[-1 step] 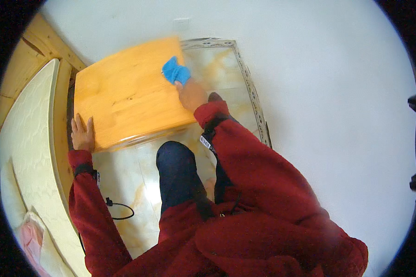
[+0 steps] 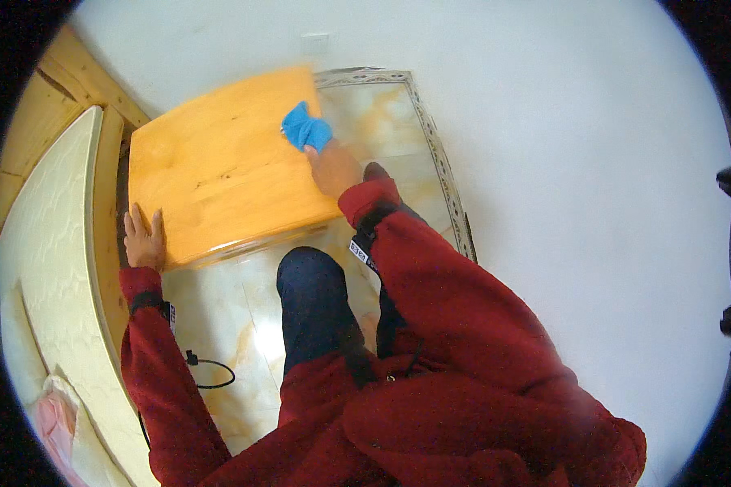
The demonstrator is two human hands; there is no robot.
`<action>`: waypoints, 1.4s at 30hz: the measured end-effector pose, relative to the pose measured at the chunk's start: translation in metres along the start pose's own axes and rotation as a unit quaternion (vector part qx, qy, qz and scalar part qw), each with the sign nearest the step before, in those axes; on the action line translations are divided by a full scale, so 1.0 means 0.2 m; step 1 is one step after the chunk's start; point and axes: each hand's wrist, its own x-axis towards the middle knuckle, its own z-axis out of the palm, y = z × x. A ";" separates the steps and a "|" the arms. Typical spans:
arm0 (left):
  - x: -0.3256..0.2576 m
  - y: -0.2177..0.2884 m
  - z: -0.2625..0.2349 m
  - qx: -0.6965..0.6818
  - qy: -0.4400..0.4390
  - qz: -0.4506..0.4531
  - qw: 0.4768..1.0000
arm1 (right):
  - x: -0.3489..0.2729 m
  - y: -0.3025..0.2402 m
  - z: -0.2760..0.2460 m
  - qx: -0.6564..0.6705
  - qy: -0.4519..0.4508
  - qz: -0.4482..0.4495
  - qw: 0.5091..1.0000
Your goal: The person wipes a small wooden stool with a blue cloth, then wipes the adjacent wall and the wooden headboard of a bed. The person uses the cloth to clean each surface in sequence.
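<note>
A glossy orange-yellow wooden top (image 2: 219,162), apparently of a bedside cabinet, lies in front of me. My right hand (image 2: 333,167) grips a crumpled blue cloth (image 2: 307,130) against its right side, towards the far corner. Part of the cloth covers the fingers. At the near left corner of the top, my left hand (image 2: 144,239) rests with its fingers spread over the edge, holding nothing. Both wrists have a black strap over a dark red sleeve.
Left of the cabinet stands a bed with a cream mattress (image 2: 53,219) and a wooden headboard (image 2: 45,105). Pink fabric (image 2: 55,422) lies at the lower left. A white wall (image 2: 560,178) rises at right. My knee (image 2: 310,280) is close to the cabinet. A black cable (image 2: 219,383) loops above the tiled floor.
</note>
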 end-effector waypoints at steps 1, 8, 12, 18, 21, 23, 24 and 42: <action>-0.01 0.00 -0.01 0.041 -0.019 0.013 0.999 | -0.02 0.00 -0.01 0.010 0.020 -0.010 1.000; -0.22 -0.04 -0.02 0.010 0.149 0.060 0.987 | -0.26 -0.04 0.01 -0.004 0.003 -0.014 1.000; -0.29 -0.10 0.06 -0.018 0.073 0.022 0.997 | -0.28 -0.08 0.06 -0.023 0.022 -0.034 0.999; -0.41 -0.21 0.17 -0.007 0.102 0.033 0.994 | -0.26 -0.08 0.14 0.012 -0.024 -0.089 0.996; -0.48 -0.25 0.18 -0.108 0.081 -0.034 0.990 | -0.24 -0.09 0.18 0.044 -0.026 -0.129 0.990; -0.52 -0.26 0.17 -0.140 0.060 -0.085 0.985 | -0.22 -0.09 0.20 0.067 -0.040 -0.145 0.986; -0.52 -0.25 0.17 -0.124 0.060 -0.087 0.987 | -0.21 -0.08 0.20 0.068 -0.065 -0.139 0.986; -0.61 -0.25 0.04 0.148 -0.180 -0.065 0.970 | -0.30 0.05 -0.05 0.106 -0.241 -0.253 0.931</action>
